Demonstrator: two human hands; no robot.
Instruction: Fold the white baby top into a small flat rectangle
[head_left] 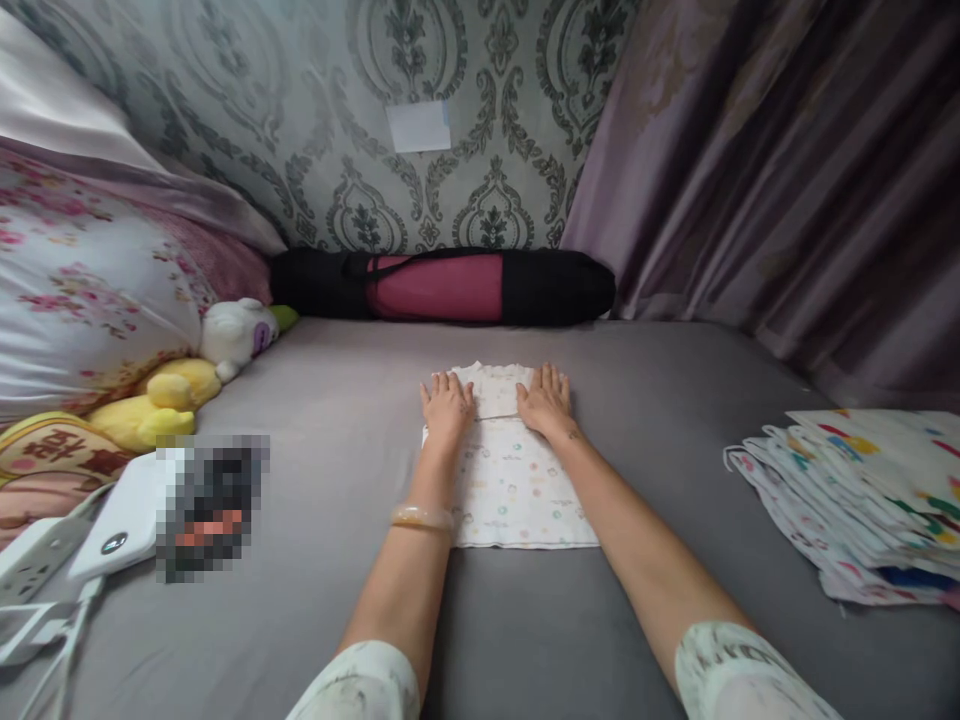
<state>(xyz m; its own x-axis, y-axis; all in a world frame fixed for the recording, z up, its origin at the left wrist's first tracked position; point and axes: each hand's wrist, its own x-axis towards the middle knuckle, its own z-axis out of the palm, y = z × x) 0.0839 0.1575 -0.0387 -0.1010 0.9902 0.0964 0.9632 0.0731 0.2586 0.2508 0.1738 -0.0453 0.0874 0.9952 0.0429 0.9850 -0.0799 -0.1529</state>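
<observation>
Garment [517, 490], white with small printed motifs, lay on the grey sheet [330, 620], its far side edges beneath the left hand [448, 402] and right hand [546, 402], the larger part stretching nearer. Both rested palm-down, fingers extended, gripping nothing.

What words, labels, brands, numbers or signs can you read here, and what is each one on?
None can be read with certainty.
Brown character-like marks on the yellow-edged plush item: too unclear to quote.
Tiny print on the white garment: too small.
Dark marks on the right sleeve: too blurred.
Round dark spot on the white device: nothing legible.
</observation>
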